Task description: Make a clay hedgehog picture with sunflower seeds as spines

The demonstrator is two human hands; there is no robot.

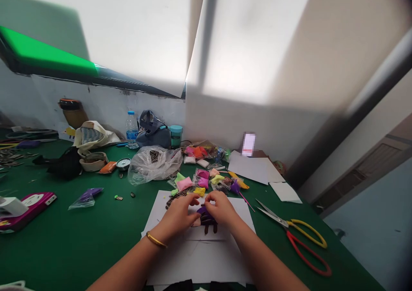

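Observation:
My left hand (180, 213) is curved over the white paper (202, 265), thumb and fingers apart with nothing visible between them; its thumb is close to a purple clay figure (206, 216). The figure carries dark, seed-like strips, and brown legs show at its lower edge. On the other side, my right hand (222, 207) has its thumb and fingertips pinched together just above the figure. What it pinches, if anything, is too small to make out. Striped sunflower seeds (174, 200) lie on the paper beyond my left hand, partly hidden by it.
Packets of colored clay (202, 179) spread behind the paper, beside a clear plastic bag (154, 164). Scissors (289, 226) with red and yellow handles lie open at right. A phone (249, 143) stands at the back. A magenta box (28, 211) and purple clay packet (86, 197) sit left.

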